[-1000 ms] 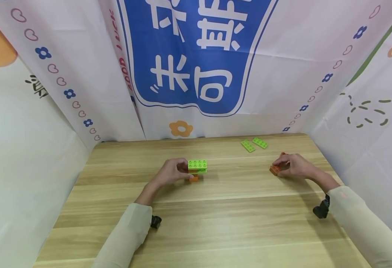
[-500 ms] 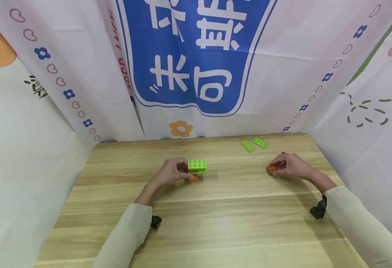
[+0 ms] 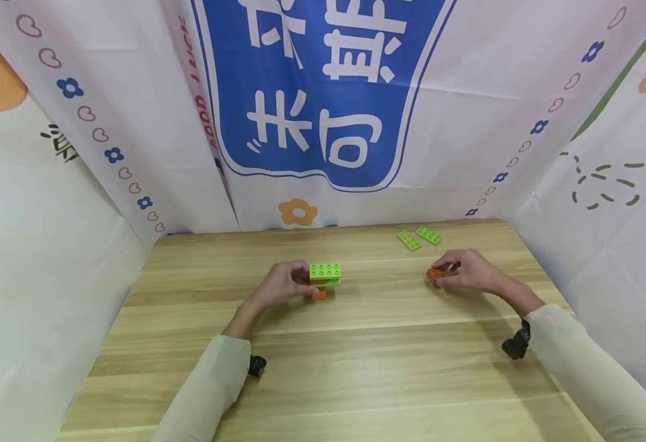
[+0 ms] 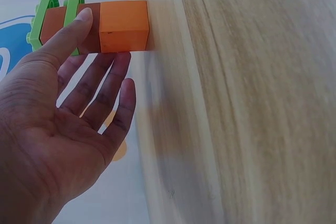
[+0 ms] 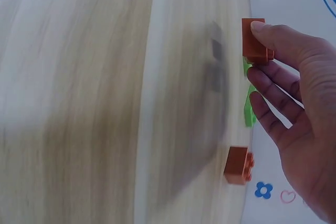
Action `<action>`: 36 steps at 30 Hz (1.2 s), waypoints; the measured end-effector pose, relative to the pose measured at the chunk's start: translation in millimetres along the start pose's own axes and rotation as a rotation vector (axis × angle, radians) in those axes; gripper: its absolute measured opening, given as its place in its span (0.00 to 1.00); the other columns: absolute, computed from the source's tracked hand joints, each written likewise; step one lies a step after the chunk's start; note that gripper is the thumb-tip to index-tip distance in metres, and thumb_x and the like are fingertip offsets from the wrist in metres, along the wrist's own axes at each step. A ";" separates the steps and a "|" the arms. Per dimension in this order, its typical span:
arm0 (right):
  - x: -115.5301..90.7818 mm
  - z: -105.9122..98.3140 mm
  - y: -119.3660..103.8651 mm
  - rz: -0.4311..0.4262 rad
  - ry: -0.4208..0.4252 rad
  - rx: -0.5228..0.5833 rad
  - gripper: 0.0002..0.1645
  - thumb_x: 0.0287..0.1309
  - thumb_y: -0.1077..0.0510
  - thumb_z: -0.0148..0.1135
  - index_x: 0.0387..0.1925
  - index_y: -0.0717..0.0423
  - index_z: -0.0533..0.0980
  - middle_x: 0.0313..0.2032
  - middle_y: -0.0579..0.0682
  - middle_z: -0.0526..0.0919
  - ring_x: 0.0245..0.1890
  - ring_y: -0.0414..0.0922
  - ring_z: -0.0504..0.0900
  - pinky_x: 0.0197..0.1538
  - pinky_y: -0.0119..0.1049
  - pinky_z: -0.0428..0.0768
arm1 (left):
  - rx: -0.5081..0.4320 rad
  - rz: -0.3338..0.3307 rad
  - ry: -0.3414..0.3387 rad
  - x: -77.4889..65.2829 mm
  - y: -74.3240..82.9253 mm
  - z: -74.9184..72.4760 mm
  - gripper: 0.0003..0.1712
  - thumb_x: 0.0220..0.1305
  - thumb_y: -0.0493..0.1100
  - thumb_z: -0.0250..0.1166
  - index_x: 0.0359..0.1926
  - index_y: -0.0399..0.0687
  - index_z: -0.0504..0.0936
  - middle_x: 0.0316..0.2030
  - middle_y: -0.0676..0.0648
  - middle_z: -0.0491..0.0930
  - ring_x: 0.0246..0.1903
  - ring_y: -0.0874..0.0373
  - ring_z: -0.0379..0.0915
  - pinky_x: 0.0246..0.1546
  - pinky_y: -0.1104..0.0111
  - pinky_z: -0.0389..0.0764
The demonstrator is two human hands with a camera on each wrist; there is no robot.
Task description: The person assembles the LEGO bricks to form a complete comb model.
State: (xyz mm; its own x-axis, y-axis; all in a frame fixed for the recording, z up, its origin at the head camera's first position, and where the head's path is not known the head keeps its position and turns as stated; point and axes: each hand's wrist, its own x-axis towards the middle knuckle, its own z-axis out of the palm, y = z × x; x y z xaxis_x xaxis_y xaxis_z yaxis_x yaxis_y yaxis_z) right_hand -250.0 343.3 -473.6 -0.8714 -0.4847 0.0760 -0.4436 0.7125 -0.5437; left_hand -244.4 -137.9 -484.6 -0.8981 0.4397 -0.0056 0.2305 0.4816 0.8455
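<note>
Toward twelve o'clock from the middle of the surface (image 3: 345, 350), a brick stack (image 3: 325, 280) stands upright, with a top green plate (image 3: 325, 271), a lower green plate (image 4: 75, 2) and an orange brick (image 4: 124, 26) at its foot. On its nine o'clock side the left hand (image 3: 281, 285) grips it, thumb on one face and fingers curled round another. Out at three o'clock from the stack, the right hand (image 3: 469, 271) pinches a brown brick (image 3: 436, 276) between thumb and fingers, its shadow falling apart from it, so I take it to be lifted. Near that hand a second brown brick (image 5: 236, 165) sits studs up, and at two o'clock from the stack lie two loose green plates (image 3: 408, 240), just beside each other. I judge the step in hand to be adding a brick, the piece not yet joined. The next move would call for carrying it toward nine o'clock, lining it up over the studs and pressing straight down, while the left fingers brace the column against tipping.
</note>
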 end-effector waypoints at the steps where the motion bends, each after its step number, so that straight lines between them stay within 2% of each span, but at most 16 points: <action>1: 1.3 0.4 -2.2 -0.004 0.005 0.001 0.21 0.55 0.58 0.82 0.50 0.58 0.87 0.45 0.50 0.90 0.44 0.48 0.87 0.49 0.43 0.88 | -0.001 0.003 0.000 0.2 0.0 -0.1 0.15 0.60 0.40 0.81 0.43 0.43 0.85 0.43 0.48 0.88 0.41 0.56 0.84 0.45 0.63 0.86; 12: 14.6 4.8 -22.9 -0.061 0.031 -0.005 0.21 0.56 0.53 0.83 0.50 0.54 0.89 0.44 0.47 0.90 0.44 0.47 0.88 0.49 0.52 0.87 | 0.007 0.006 -0.008 1.4 -0.3 0.8 0.15 0.60 0.39 0.81 0.43 0.45 0.84 0.44 0.47 0.89 0.43 0.55 0.85 0.47 0.62 0.87; 15: 18.5 5.7 -29.5 -0.086 0.032 -0.003 0.21 0.56 0.52 0.83 0.50 0.53 0.89 0.45 0.47 0.90 0.44 0.47 0.88 0.49 0.52 0.87 | 0.010 0.007 -0.008 1.7 -0.1 1.1 0.15 0.60 0.39 0.81 0.42 0.45 0.83 0.44 0.47 0.89 0.43 0.55 0.85 0.48 0.62 0.87; 24: 30.3 10.0 -50.7 -0.180 0.042 0.003 0.20 0.54 0.60 0.83 0.50 0.55 0.88 0.46 0.50 0.91 0.43 0.48 0.88 0.47 0.53 0.88 | 0.015 0.024 -0.020 3.8 -0.9 2.4 0.16 0.61 0.39 0.80 0.45 0.44 0.84 0.45 0.46 0.89 0.43 0.54 0.86 0.47 0.62 0.87; 30: 39.9 11.0 -64.8 -0.240 0.044 -0.013 0.20 0.55 0.56 0.83 0.50 0.53 0.88 0.47 0.48 0.91 0.43 0.46 0.88 0.46 0.53 0.88 | 0.013 0.038 -0.013 5.0 -0.9 3.6 0.17 0.60 0.38 0.80 0.48 0.46 0.84 0.44 0.47 0.89 0.42 0.56 0.84 0.46 0.62 0.86; 36: 48.5 13.0 -77.1 -0.264 0.031 0.025 0.20 0.57 0.55 0.82 0.51 0.53 0.88 0.48 0.48 0.90 0.45 0.46 0.87 0.48 0.54 0.87 | 0.006 0.039 -0.012 5.8 0.7 4.1 0.21 0.61 0.36 0.80 0.53 0.46 0.83 0.45 0.46 0.87 0.44 0.53 0.84 0.48 0.59 0.86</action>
State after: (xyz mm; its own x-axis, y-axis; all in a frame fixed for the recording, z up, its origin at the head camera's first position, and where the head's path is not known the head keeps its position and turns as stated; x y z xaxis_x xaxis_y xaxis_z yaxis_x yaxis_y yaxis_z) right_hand -255.4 258.2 -438.9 -0.7326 -0.6357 0.2432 -0.6512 0.5507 -0.5221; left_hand -247.9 -132.0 -486.2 -0.8838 0.4674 0.0212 0.2679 0.4683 0.8420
